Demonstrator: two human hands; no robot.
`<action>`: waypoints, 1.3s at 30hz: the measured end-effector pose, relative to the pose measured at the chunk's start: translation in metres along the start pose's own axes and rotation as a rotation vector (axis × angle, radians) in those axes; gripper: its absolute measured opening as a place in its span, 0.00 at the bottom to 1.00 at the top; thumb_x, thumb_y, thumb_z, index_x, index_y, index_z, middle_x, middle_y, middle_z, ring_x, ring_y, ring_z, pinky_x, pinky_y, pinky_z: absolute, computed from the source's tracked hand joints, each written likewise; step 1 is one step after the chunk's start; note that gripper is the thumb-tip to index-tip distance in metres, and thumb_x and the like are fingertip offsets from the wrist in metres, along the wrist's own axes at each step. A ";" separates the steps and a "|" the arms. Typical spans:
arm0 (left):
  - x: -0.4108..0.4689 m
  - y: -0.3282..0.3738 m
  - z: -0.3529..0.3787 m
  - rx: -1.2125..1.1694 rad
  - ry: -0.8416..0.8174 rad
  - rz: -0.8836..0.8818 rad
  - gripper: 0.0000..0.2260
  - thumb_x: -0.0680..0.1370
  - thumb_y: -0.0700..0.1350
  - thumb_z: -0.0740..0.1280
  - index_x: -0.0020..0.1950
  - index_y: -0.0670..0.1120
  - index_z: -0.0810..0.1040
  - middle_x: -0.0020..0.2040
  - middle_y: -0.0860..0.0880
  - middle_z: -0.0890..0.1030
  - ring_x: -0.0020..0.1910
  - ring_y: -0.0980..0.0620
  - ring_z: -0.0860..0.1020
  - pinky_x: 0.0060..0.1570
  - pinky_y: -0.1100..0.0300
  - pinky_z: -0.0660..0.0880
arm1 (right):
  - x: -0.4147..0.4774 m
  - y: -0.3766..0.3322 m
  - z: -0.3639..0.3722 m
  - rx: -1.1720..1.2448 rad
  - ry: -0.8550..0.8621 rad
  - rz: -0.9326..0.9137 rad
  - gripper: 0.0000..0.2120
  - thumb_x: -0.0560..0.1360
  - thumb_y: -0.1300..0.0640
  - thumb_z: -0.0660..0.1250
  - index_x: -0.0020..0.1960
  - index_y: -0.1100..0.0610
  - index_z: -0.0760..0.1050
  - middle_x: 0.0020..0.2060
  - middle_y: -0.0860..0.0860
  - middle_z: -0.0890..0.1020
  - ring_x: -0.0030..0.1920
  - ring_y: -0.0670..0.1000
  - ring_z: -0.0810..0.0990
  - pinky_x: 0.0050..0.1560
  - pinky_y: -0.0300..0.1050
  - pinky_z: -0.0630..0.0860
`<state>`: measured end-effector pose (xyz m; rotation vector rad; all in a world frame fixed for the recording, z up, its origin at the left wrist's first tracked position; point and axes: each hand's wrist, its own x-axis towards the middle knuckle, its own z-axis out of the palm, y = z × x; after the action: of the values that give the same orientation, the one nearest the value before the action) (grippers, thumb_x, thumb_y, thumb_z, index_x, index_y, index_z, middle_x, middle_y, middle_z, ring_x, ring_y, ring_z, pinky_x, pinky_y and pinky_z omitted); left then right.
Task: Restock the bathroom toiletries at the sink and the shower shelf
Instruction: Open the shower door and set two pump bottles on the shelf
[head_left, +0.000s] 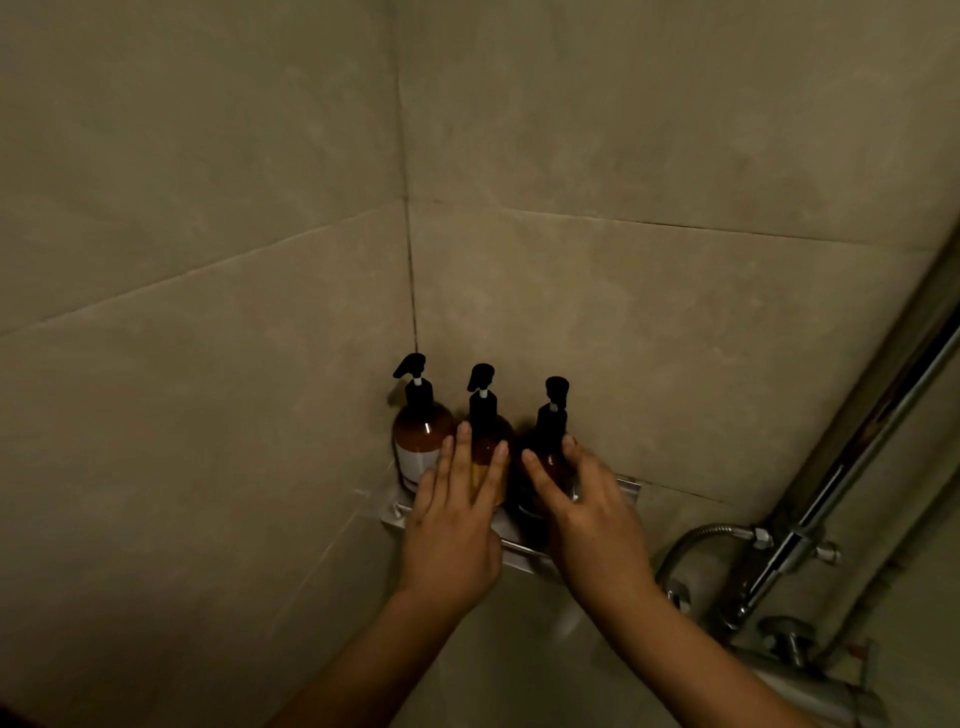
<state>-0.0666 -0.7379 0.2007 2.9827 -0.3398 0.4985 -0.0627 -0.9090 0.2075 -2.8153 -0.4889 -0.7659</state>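
Note:
Three amber pump bottles with black pump heads stand upright in a row on a metal corner shelf (628, 487) in the shower. The left bottle (420, 441) carries a white label and stands free. My left hand (453, 525) lies flat with spread fingers against the front of the middle bottle (488, 436). My right hand (587, 512) wraps around the right bottle (550, 447), thumb behind and fingers in front. The lower parts of the middle and right bottles are hidden by my hands.
Beige tiled walls meet in the corner behind the shelf. A chrome shower riser pipe (883, 415) runs up the right side, with a hose (691, 540) and the mixer tap (789, 665) just below and right of the shelf.

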 end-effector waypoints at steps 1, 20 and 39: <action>0.001 -0.001 0.001 -0.001 -0.002 0.003 0.42 0.80 0.54 0.59 0.78 0.55 0.27 0.77 0.42 0.25 0.79 0.42 0.35 0.78 0.46 0.47 | 0.001 0.000 0.000 0.001 0.007 0.000 0.50 0.54 0.63 0.86 0.73 0.53 0.72 0.67 0.66 0.74 0.63 0.66 0.77 0.47 0.56 0.82; -0.002 -0.003 0.008 -0.031 0.083 0.040 0.40 0.77 0.55 0.61 0.82 0.55 0.39 0.81 0.43 0.35 0.80 0.42 0.39 0.74 0.43 0.54 | -0.016 -0.002 0.010 0.017 0.067 0.016 0.33 0.78 0.45 0.64 0.80 0.50 0.59 0.77 0.62 0.61 0.77 0.62 0.61 0.66 0.53 0.70; 0.006 0.031 -0.018 0.017 0.024 -0.114 0.40 0.74 0.52 0.67 0.82 0.52 0.50 0.82 0.39 0.46 0.80 0.40 0.48 0.74 0.46 0.54 | -0.006 0.012 -0.020 0.190 -0.106 -0.021 0.30 0.76 0.53 0.63 0.78 0.50 0.63 0.78 0.59 0.62 0.76 0.62 0.63 0.71 0.59 0.69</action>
<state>-0.0741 -0.7667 0.2209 2.9880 -0.1626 0.5266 -0.0724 -0.9265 0.2202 -2.6867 -0.5766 -0.5440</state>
